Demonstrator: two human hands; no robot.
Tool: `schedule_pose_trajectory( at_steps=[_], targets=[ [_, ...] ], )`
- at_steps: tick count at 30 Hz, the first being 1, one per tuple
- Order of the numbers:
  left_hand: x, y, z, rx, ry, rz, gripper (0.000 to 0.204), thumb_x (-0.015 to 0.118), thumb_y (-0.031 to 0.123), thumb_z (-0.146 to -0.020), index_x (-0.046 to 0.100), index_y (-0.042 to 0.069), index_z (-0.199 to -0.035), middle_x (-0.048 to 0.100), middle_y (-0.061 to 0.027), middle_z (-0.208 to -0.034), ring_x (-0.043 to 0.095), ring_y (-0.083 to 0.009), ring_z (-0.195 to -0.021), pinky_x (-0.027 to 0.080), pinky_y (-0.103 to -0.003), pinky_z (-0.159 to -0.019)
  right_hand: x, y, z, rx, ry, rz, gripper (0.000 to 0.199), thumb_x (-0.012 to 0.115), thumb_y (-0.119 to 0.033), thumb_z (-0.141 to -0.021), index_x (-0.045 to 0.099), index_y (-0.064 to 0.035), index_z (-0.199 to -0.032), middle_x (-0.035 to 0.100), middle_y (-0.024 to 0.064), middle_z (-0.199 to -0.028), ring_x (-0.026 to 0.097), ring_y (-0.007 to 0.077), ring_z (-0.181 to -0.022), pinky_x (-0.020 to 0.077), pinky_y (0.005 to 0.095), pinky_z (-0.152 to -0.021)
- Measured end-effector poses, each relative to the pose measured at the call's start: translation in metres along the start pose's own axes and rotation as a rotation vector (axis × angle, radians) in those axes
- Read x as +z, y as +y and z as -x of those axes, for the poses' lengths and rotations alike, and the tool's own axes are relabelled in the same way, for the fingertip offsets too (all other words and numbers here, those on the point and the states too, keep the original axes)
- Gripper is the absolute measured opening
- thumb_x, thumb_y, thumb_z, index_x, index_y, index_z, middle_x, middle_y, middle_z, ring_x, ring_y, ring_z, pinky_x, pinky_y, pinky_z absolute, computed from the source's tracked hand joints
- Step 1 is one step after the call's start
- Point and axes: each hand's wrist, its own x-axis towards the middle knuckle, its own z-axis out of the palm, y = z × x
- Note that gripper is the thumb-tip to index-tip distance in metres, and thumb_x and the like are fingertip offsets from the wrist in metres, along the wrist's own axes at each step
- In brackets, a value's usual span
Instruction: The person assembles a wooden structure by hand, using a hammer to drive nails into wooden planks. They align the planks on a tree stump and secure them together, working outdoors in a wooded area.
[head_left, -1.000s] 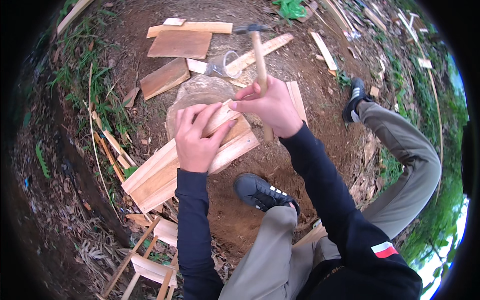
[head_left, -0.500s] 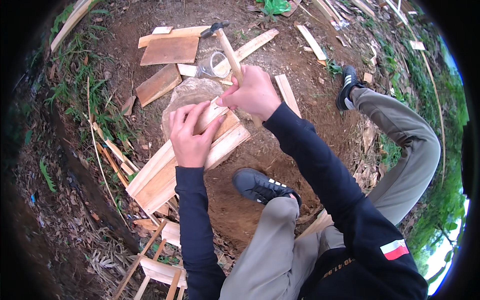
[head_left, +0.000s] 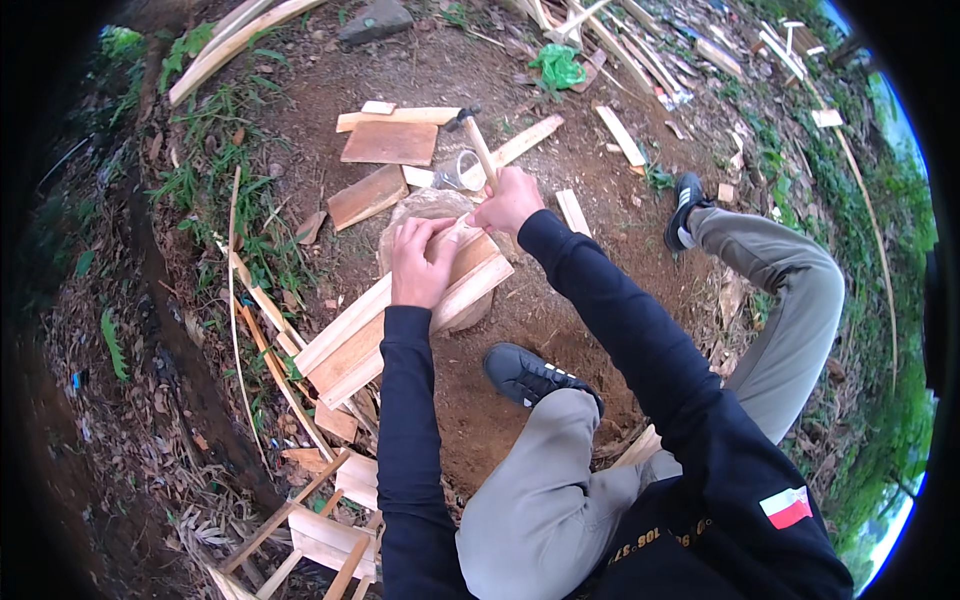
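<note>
My right hand (head_left: 508, 198) grips the wooden handle of a hammer (head_left: 472, 138), its dark head raised beyond the hand. My left hand (head_left: 420, 262) presses down on a long wooden frame of pale and brown boards (head_left: 360, 335) that rests across a round stump block (head_left: 430, 208). The fingers of my left hand pinch at the board's far end, just under the hammer hand; whether they hold a nail is too small to tell. Both arms wear dark sleeves.
Loose brown boards (head_left: 390, 142) and thin slats (head_left: 621, 134) lie on bare earth beyond the stump. My dark shoes (head_left: 530, 375) (head_left: 685, 200) rest on the ground. A small wooden frame (head_left: 320, 530) lies near my left. Grass and a green bag (head_left: 558, 66) edge the dirt.
The view has pulled back, so hands and stump look smaller and higher. The hammer stays raised over the board's end while my left hand keeps holding the frame on the stump.
</note>
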Motion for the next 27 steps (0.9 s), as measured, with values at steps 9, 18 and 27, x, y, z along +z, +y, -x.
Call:
schedule_pose_trajectory(
  at_steps=[9, 18, 27],
  targets=[
    [0.034, -0.02, -0.032, -0.173, 0.29, -0.445, 0.035, 0.052, 0.038, -0.103, 0.069, 0.01, -0.089, 0.07, -0.0161, -0.079, 0.067, -0.0382, -0.074, 0.052, -0.05, -0.069, 0.009, -0.009, -0.001, 0.014, -0.03, -0.024, 0.043, 0.093, -0.002, -0.063, 0.054, 0.001, -0.079, 0.068, 0.0117, -0.074, 0.073, 0.0169, -0.066, 0.0615, 0.033, -0.052],
    [0.038, -0.008, -0.034, -0.447, 0.225, -0.626, 0.046, 0.052, 0.043, -0.097, 0.065, 0.008, -0.122, 0.066, -0.0157, -0.121, 0.055, -0.0325, -0.124, 0.037, -0.056, -0.104, 0.003, 0.001, 0.017, -0.164, 0.045, -0.023, 0.043, 0.094, -0.022, -0.065, 0.057, -0.0023, -0.074, 0.067, 0.0108, -0.07, 0.07, 0.0193, -0.064, 0.0567, 0.0365, -0.058],
    [0.036, -0.009, -0.035, -0.436, 0.182, -0.607, 0.043, 0.054, 0.044, -0.095, 0.066, 0.007, -0.114, 0.068, -0.0159, -0.111, 0.063, -0.0338, -0.109, 0.038, -0.058, -0.1, -0.077, 0.015, 0.123, -0.505, -0.067, 0.254, 0.033, 0.055, -0.027, -0.106, 0.055, 0.001, -0.089, 0.055, 0.0168, -0.06, 0.057, 0.0327, -0.05, 0.0398, 0.0432, -0.048]
  ],
)
